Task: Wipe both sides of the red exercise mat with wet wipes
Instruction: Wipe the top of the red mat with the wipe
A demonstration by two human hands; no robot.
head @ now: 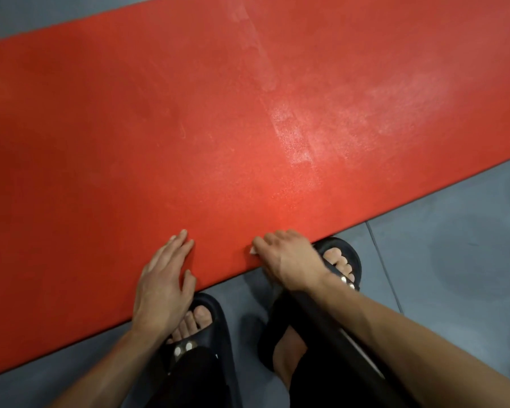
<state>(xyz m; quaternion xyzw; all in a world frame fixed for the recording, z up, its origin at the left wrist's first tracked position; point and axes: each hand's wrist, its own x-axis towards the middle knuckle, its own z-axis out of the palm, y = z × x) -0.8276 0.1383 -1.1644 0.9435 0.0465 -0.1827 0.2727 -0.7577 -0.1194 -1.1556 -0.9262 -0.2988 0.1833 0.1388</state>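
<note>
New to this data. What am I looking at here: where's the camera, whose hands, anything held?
There is only one picture, from a wide-angle camera worn on a person's head, looking forward and down. No robot is involved; the hands are the person's own.

A red exercise mat lies flat on a grey floor, with a paler, sheen-like patch on its right part. The person crouches at its near edge; their feet in black sandals show below.

The left hand rests flat on the mat, fingers straight, holding nothing. The right hand is curled at the mat's edge, with a small bit of white wipe showing under its fingers. Most of the wipe is hidden.
</note>
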